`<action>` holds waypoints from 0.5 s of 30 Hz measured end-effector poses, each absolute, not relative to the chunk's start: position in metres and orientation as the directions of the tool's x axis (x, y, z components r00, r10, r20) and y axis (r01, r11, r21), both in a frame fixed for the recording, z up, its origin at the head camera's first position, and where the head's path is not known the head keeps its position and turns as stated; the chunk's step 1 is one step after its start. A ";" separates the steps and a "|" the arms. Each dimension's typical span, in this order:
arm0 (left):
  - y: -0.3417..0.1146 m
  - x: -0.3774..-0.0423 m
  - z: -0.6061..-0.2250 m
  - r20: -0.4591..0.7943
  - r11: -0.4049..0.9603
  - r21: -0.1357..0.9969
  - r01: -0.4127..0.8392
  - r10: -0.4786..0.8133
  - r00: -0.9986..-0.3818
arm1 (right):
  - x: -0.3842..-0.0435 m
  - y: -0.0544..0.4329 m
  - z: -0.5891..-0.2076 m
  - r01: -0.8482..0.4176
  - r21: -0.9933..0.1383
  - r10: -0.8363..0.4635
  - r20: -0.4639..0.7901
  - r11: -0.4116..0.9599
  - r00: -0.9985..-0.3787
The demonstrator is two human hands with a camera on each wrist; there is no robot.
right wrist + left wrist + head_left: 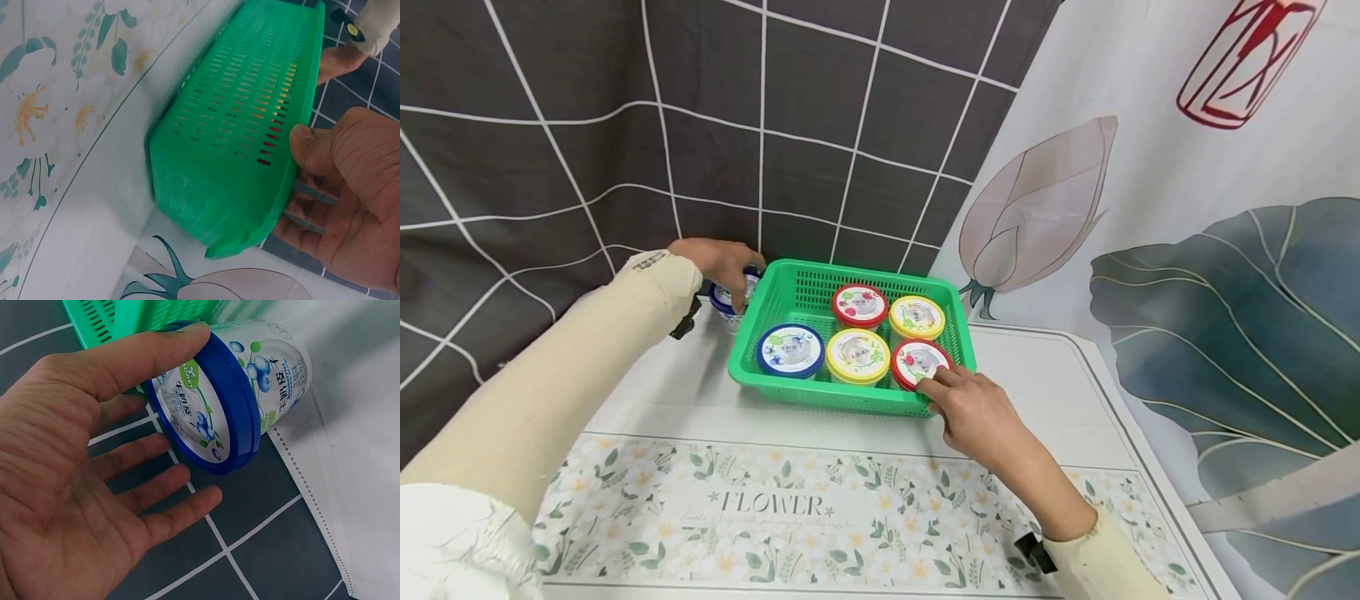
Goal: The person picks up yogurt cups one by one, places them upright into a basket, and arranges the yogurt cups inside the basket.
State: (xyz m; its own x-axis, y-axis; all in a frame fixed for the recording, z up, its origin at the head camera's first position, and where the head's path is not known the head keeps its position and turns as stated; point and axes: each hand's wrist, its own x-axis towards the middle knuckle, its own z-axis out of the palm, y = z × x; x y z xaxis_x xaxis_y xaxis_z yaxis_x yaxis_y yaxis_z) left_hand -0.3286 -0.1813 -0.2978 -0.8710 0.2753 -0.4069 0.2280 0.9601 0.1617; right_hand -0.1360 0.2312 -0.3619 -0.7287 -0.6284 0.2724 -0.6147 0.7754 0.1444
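A green plastic basket (842,398) holds several lidded tubs: a blue-lidded one (791,350), yellow-lidded ones (857,356) and red-lidded ones (919,363). Left of the basket, on the table, stands another tub (275,375) with a blue lid and blueberry pictures. My left hand (722,265) is at this tub; in the left wrist view its thumb lies on the lid's rim and the other fingers stretch out loosely beside the lid. My right hand (977,412) grips the basket's front right rim, thumb outside and fingers over the inner side.
Behind the basket hangs a dark curtain (820,108) with white grid lines, close to its back rim. A pale cloth with flower prints (1150,250) hangs at the right. The white tablecloth (700,408) has a floral band (775,517) in front of the basket.
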 end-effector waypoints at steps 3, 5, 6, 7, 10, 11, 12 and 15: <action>-0.181 -0.331 -0.300 -0.416 0.961 0.159 0.227 0.274 -0.867 | -0.136 0.231 -0.362 -0.617 0.144 -0.630 0.273 0.774 -0.727; -0.181 -0.332 -0.301 -0.422 0.962 0.162 0.219 0.268 -0.866 | -0.136 0.231 -0.362 -0.619 0.146 -0.633 0.276 0.772 -0.724; -0.181 -0.332 -0.301 -0.425 0.963 0.163 0.216 0.266 -0.865 | -0.136 0.231 -0.363 -0.619 0.147 -0.633 0.278 0.771 -0.722; -0.181 -0.333 -0.302 -0.426 0.963 0.164 0.216 0.266 -0.864 | -0.137 0.231 -0.363 -0.620 0.149 -0.634 0.279 0.771 -0.721; -0.181 -0.334 -0.303 -0.432 0.963 0.167 0.212 0.265 -0.862 | -0.137 0.231 -0.363 -0.619 0.151 -0.634 0.282 0.771 -0.721; -0.181 -0.334 -0.303 -0.433 0.963 0.168 0.211 0.265 -0.862 | -0.137 0.231 -0.363 -0.618 0.150 -0.633 0.281 0.771 -0.721; -0.181 -0.334 -0.304 -0.434 0.963 0.168 0.211 0.265 -0.861 | -0.137 0.231 -0.363 -0.618 0.150 -0.632 0.281 0.772 -0.722; -0.181 -0.334 -0.304 -0.438 0.963 0.169 0.210 0.265 -0.859 | -0.137 0.232 -0.363 -0.616 0.147 -0.631 0.275 0.774 -0.726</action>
